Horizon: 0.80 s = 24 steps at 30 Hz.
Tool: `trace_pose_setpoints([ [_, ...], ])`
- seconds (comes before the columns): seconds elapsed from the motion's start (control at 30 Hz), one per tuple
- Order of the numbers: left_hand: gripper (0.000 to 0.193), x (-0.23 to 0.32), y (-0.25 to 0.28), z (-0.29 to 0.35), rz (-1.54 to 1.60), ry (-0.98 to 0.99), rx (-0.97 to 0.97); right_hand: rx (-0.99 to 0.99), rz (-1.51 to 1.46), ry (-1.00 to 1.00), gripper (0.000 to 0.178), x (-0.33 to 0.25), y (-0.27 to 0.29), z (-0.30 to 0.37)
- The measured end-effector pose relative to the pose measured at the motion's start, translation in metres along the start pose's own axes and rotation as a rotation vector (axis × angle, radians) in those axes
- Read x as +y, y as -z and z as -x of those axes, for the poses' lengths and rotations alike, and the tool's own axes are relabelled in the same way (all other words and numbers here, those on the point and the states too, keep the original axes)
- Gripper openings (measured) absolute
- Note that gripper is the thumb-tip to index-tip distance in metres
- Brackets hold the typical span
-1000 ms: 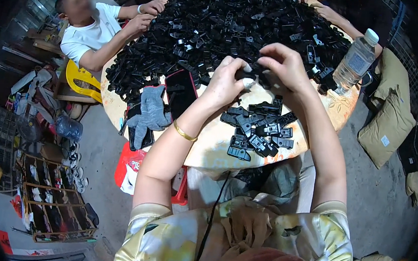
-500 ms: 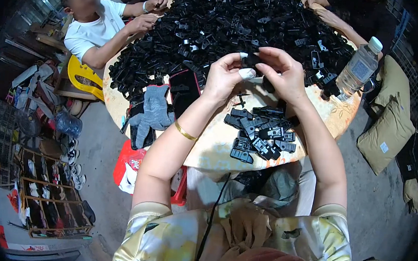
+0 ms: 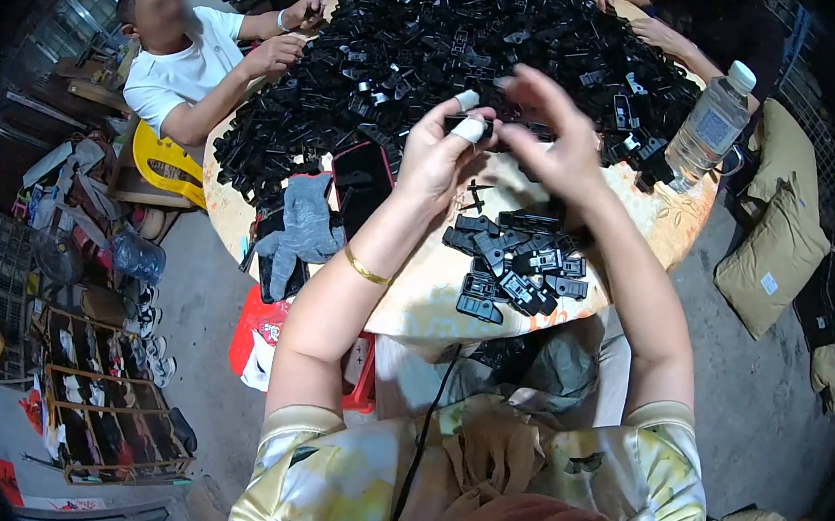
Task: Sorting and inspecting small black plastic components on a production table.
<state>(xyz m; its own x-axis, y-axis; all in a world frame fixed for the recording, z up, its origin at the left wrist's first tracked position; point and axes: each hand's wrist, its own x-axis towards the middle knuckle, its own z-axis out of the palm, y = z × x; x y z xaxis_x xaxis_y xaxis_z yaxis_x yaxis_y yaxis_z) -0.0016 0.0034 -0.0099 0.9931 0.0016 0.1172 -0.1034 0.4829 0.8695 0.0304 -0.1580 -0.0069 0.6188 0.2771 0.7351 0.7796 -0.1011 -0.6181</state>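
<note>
My left hand (image 3: 433, 162), with white coverings on its thumb and a fingertip, is closed on a small black plastic part, mostly hidden by the fingers. Just to its right, my right hand (image 3: 557, 145) has its thumb and fingers spread, somewhat blurred, with nothing visible between them. Beyond both hands rises a large heap of black plastic parts (image 3: 428, 51). Closer to me, a small pile of black plastic clip-like pieces (image 3: 512, 270) lies on the round table (image 3: 413, 305). Thin black cross-shaped bits (image 3: 474, 199) rest between my forearms.
A grey glove (image 3: 306, 220) and a dark phone with a red edge (image 3: 362, 185) lie left of my left forearm. On the right stands a clear bottle (image 3: 710, 128). A co-worker in white (image 3: 185, 67) sits at the far left; another person's hands (image 3: 660, 35) are at the far right.
My hands have separated: the right one has let go of the black part and opened, while the left keeps it. The view has shifted slightly.
</note>
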Motion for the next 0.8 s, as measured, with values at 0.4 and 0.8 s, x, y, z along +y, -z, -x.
trace_pose_setpoints([
  [0.4, 0.029, -0.003, 0.003, 0.017, -1.362, -0.279, -0.642, -0.384, 0.49, -0.499, 0.019, 0.019, 0.059, -0.012],
  [0.8, 0.03, -0.032, 0.0, -0.022, -1.686, -0.539, -0.118, -0.359, 0.689, 0.006, 0.024, 0.052, 0.022, 0.0],
])
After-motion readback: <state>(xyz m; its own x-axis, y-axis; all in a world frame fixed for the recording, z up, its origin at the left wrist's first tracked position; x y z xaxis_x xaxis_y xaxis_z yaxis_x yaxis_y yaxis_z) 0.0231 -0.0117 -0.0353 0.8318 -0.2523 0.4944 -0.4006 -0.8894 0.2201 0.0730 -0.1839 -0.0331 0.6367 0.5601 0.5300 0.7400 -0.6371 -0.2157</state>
